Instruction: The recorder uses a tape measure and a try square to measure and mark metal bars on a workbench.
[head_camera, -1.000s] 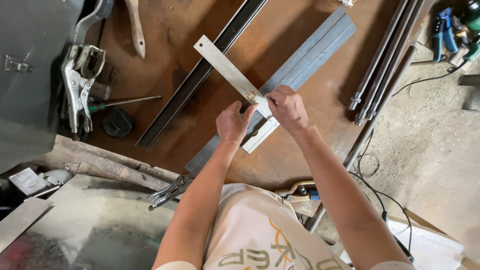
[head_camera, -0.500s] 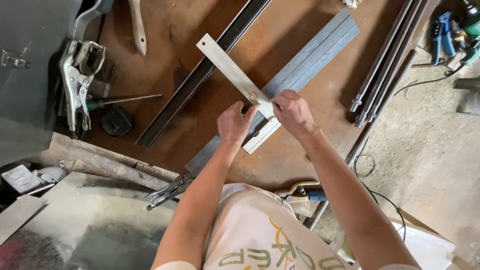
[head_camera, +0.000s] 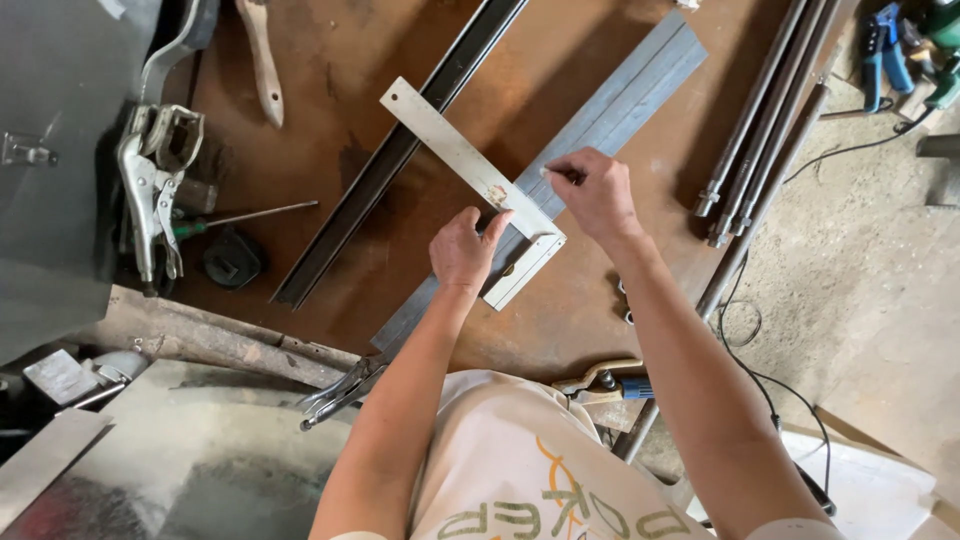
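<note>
A long grey metal strip (head_camera: 640, 90) lies diagonally on the rusty brown worktable (head_camera: 340, 70). A steel try square (head_camera: 455, 150) rests across the strip, its stock (head_camera: 525, 268) against the strip's near edge. My left hand (head_camera: 465, 248) presses flat on the square near its corner, thumb against the blade. My right hand (head_camera: 595, 195) is just beyond the blade, over the strip, fingers pinched on a small thin marking tool (head_camera: 550, 172) whose tip touches the strip beside the blade.
A dark steel angle bar (head_camera: 400, 150) lies left of the square. Locking clamps (head_camera: 150, 190) and a screwdriver (head_camera: 250, 215) sit at the left. A bundle of round steel rods (head_camera: 760, 120) lies at the right. Pliers (head_camera: 600, 378) hang at the near edge.
My right hand has moved from the square's corner up along the blade, farther out over the strip. My left hand stays pressed on the square.
</note>
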